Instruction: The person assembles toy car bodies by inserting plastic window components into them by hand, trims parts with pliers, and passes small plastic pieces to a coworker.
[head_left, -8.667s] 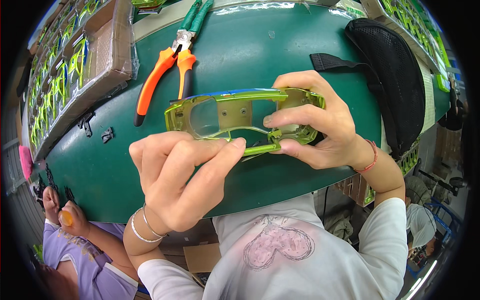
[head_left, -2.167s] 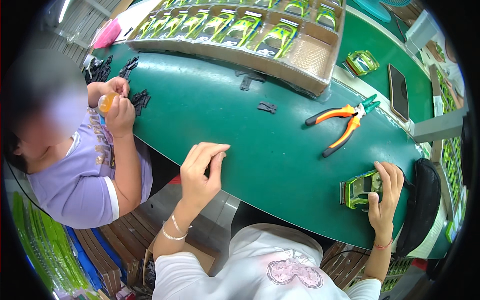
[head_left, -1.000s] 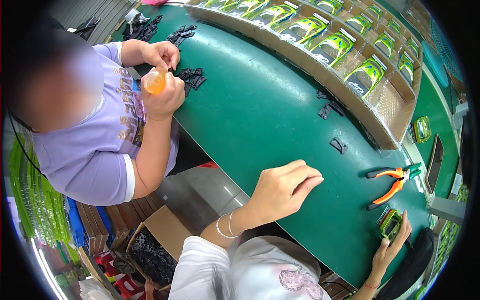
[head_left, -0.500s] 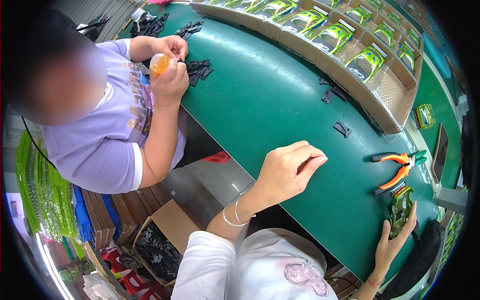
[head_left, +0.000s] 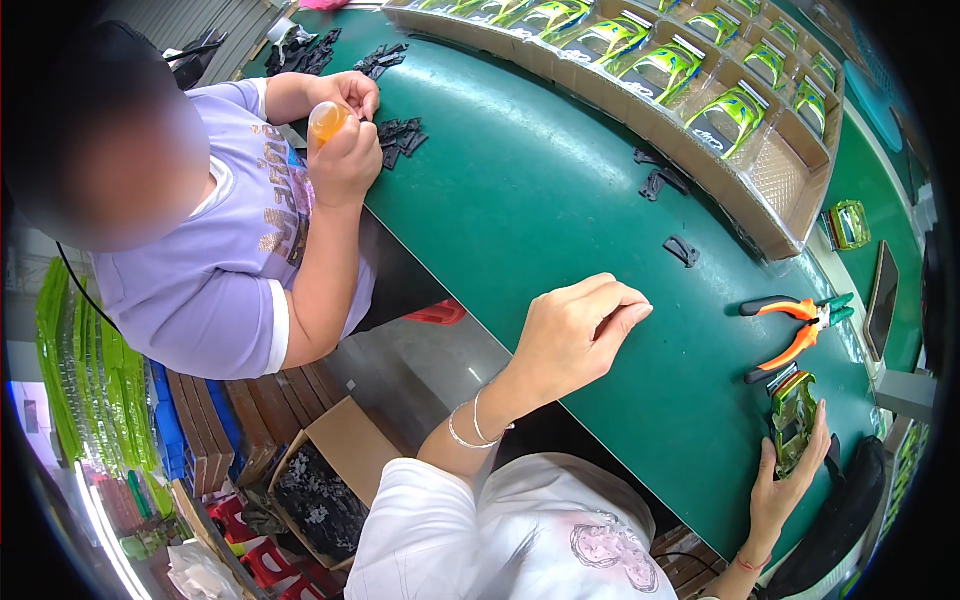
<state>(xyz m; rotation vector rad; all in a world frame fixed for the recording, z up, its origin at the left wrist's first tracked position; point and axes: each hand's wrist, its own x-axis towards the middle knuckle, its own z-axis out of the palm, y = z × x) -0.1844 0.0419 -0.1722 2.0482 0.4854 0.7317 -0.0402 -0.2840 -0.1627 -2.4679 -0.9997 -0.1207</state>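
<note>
My left hand (head_left: 578, 335) hovers over the green table with thumb and fingers pinched together; whatever they may hold is hidden. At the right edge of the table, my right hand (head_left: 790, 480) grips a green, translucent plastic shell (head_left: 793, 415) with a dark lower part, its fingers along the near and right sides. Just beyond that shell lie pliers (head_left: 800, 335) with orange-and-black handles, their jaws spread and pointing right. A small black plastic clip (head_left: 683, 251) lies beyond my left hand, and more black pieces (head_left: 660, 182) rest farther back beside a carton.
A divided cardboard carton (head_left: 690, 140) of green shells spans the far side. Another green shell (head_left: 848, 225) and a dark flat device (head_left: 880, 300) lie at right. At left, a co-worker holds an orange-handled tool (head_left: 328, 122) near black parts (head_left: 402, 140). A black pouch (head_left: 835, 520) is by my right wrist.
The shell in my right hand has shifted slightly left and tilted a little. My left hand keeps its pinch almost in place. The whole view has moved slightly.
</note>
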